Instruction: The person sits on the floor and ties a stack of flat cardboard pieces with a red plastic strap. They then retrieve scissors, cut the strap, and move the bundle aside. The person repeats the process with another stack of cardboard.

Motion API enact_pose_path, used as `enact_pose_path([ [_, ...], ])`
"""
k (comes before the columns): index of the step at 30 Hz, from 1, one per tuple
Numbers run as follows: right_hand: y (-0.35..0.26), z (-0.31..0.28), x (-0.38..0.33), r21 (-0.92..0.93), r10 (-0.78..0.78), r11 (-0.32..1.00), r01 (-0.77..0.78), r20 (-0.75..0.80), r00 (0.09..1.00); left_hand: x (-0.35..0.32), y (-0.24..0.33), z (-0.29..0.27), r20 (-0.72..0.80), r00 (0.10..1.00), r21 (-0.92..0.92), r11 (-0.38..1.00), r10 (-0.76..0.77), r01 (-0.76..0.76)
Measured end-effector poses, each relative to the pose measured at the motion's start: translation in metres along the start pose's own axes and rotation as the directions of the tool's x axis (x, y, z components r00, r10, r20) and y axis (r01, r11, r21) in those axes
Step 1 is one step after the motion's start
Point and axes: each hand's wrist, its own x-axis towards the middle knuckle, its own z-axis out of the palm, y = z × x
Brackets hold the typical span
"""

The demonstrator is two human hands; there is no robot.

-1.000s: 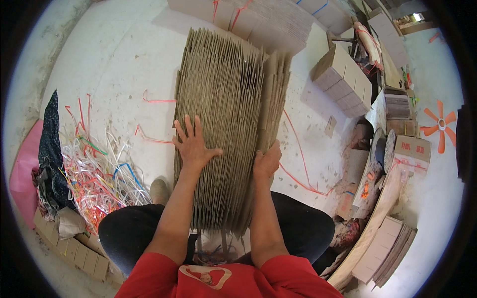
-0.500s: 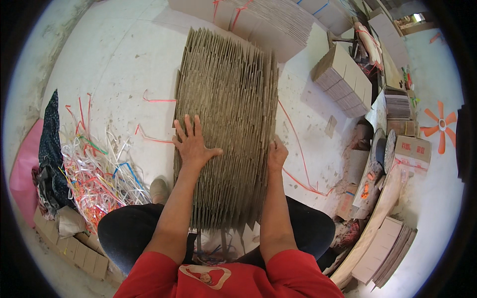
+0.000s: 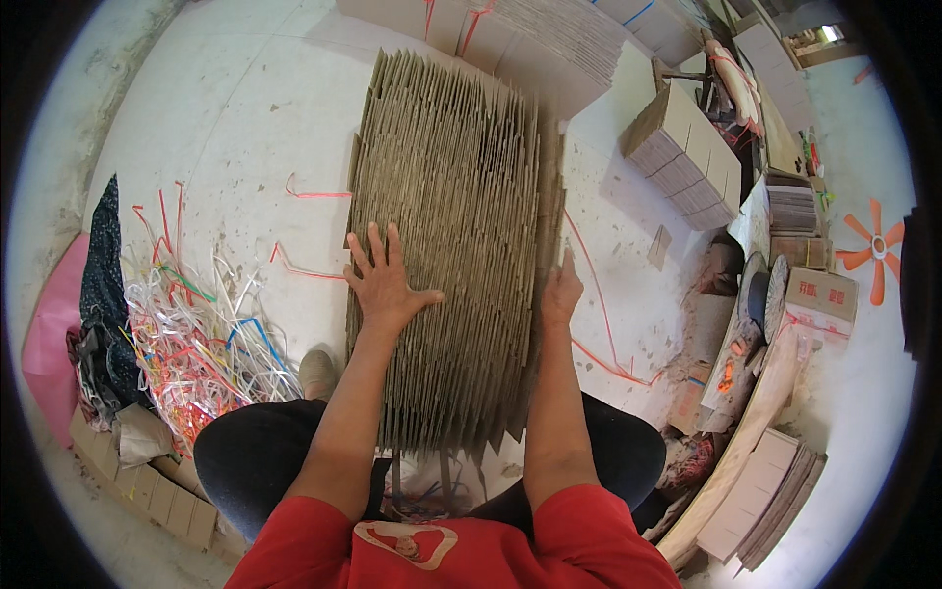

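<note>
While the person sat on the pale concrete floor, a thick stack of flat brown corrugated cardboard sheets stood on edge before the knees, corrugated edges facing up. Long axis of the stack ran straight away from the person, near end at the lap between the black-trousered legs, far end pointing toward the bundled cardboard piles at the floor's far edge. Sheets were packed face to face, side by side across the stack; a few at the right flank stood slightly proud.

Left hand lay flat on the stack's top near its left side, fingers spread, palm down, gripping nothing. Right hand pressed against the stack's right flank, fingers wrapped over the outermost sheets; how firmly, could not be told.

Left of the stack, well apart: a tangle of red, white and blue plastic strapping offcuts, dark cloth beside it. Loose red straps lay on the floor just left of the stack. Right side: folded cardboard boxes in a row.
</note>
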Motion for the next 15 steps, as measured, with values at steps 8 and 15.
enact_pose_path([
  [8, -0.039, -0.028, 0.004, -0.184, 0.08, 0.981, -0.065, 0.079, 0.994, 0.0, -0.001, 0.001, -0.011, 1.0, 0.001, 1.0, 0.008, -0.008],
  [15, -0.026, -0.013, -0.011, -0.169, 0.159, 0.978, -0.121, 0.238, 0.958, -0.001, 0.001, -0.006, 0.025, 1.0, 0.001, 1.0, -0.004, 0.004],
])
